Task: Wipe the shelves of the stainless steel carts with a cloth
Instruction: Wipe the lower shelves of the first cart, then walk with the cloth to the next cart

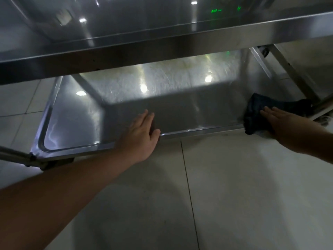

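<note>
Right hand: the right hand (281,120) pressed flat, fingers straight, on a dark cloth (259,112) at the lower shelf's (180,112) near right corner.
Left hand: the left hand (142,130) lay with fingers straight and together on the shelf's front rim, holding nothing.
Risk at cloth: part of the cloth overhung the rim; a sideways stroke could probably drag it onto the tiled floor (234,186).
Risk above: the upper shelf (162,49) hung close overhead, likely to catch a rising arm.
Writing: only blurred green lights reflected up top; nothing legible.

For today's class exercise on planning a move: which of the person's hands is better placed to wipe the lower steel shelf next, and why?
The right hand. It already lies flat on the dark crumpled cloth at the right end of the lower stainless steel shelf. The left hand rests bare on the shelf's front rim, steadying.
</note>
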`<state>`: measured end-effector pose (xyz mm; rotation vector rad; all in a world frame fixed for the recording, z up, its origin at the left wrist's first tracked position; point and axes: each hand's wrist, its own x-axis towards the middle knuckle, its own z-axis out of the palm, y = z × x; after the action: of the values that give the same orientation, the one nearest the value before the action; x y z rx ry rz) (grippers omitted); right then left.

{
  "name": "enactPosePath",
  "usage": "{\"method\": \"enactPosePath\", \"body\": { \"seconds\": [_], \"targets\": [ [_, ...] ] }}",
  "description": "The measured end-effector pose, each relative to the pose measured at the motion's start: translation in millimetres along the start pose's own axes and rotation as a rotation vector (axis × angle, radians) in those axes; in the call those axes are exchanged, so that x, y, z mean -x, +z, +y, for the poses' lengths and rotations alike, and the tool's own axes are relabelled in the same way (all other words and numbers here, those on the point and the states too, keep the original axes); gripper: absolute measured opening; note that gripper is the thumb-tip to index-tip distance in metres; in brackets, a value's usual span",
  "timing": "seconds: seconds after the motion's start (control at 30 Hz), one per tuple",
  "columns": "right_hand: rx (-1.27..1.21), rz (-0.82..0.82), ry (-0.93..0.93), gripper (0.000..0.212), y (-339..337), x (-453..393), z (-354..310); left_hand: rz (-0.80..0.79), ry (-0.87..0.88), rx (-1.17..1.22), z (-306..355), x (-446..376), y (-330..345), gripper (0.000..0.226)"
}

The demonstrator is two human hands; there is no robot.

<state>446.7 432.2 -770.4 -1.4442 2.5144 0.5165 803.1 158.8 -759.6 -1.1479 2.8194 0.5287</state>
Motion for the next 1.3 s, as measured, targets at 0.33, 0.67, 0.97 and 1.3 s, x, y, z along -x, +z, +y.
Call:
{"method": "enactPosePath", "body": {
  "seconds": [0.33,0.67,0.97,1.3],
  "targets": [
    [-0.144,0.063,-0.166,0.061,-58.6,10.9,-97.4,-0.082,0.041,-0.123,-9.5,4.1,-3.8,0.067],
    [-0.326,-0.392,-0.214,0.055,-130.6,55.4,-180.8,-0.366,-0.122,-0.17,10.8,83.5,-67.3,0.072],
    [-0.278,-0.629,-0.289,0.059,-268.9,164.1,-212.3,-0.543,-0.261,-0.079,42.8,196.0,-227.4,0.067],
    [-0.19,-0.65,-0.425,0.063,-547.3,263.4,-276.9,-0.466,-0.435,0.013,29.8,311.0,-476.0,0.063]
  ]
}}
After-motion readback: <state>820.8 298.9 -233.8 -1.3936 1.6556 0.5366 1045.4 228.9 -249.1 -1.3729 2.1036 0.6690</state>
